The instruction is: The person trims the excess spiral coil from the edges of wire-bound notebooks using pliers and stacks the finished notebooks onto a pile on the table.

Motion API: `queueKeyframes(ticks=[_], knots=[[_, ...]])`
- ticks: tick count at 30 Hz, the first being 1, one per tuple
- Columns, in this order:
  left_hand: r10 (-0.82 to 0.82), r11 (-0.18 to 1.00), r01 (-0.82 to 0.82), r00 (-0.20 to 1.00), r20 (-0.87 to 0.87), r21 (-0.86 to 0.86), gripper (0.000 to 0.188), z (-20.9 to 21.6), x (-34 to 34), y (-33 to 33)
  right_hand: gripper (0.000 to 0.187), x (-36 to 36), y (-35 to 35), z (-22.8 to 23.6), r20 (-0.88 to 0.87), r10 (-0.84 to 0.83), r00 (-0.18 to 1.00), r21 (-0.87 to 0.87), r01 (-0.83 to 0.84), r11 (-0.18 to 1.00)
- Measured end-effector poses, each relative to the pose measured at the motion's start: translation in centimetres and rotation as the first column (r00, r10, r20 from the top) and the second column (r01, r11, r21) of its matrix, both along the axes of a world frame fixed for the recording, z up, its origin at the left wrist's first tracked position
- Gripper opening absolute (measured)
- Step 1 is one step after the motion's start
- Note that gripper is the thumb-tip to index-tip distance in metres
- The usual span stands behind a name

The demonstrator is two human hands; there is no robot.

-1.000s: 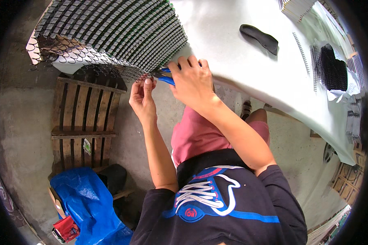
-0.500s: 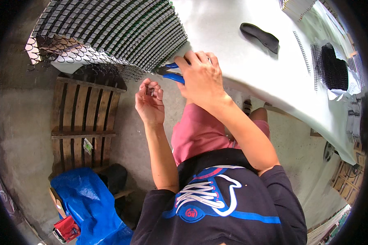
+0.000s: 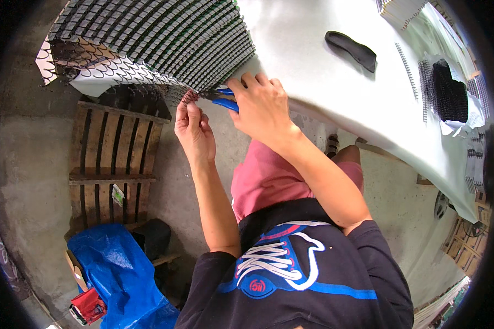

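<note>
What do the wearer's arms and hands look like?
Left hand and right hand: no gloves. Forearms bare, no watch or cables visible. Short black sleeves, from a T-shirt with a blue, white and red print.

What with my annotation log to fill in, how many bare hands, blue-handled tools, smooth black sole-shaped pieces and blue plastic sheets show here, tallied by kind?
Bare hands: 2 (left hand, right hand)
Blue-handled tool: 1
Smooth black sole-shaped piece: 1
Blue plastic sheet: 1
Total: 5
</note>
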State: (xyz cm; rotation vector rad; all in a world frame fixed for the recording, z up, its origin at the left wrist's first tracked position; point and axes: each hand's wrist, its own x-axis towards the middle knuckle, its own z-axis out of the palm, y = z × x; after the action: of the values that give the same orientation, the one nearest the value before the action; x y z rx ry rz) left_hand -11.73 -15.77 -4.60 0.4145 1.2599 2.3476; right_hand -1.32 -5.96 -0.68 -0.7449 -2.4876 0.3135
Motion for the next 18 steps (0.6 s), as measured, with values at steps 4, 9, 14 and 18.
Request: queueKeyframes(ticks=[4,9,14,18], knots=[[0.105,0.991,-0.114,0.988,-0.114,-0.076,0.014,-0.2,0.3,0.9,0.026,0.0,0.4,-0.5,0.097,0.034,0.995,-0.084,-0.026,0.996],[0.13,0.98,-0.156,0.972,-0.198,-0.123,0.013,-0.5,0.3,0.9,0.026,1.4,0.4,0.5,0.083,0.034,0.996,-0.164,-0.02,0.986],[0.174,0.969,-0.208,0.958,-0.228,-0.135,0.016,-0.3,1.0,1.1,0.034,1.2,0.4,0.4,-0.067,0.011,0.998,0.031,-0.009,0.999],[0.165,0.973,-0.194,0.964,-0.209,-0.127,0.017,-0.4,1.0,1.0,0.036,0.5,0.2,0.4,-0.01,-0.019,1.0,-0.005,0.019,1.0]])
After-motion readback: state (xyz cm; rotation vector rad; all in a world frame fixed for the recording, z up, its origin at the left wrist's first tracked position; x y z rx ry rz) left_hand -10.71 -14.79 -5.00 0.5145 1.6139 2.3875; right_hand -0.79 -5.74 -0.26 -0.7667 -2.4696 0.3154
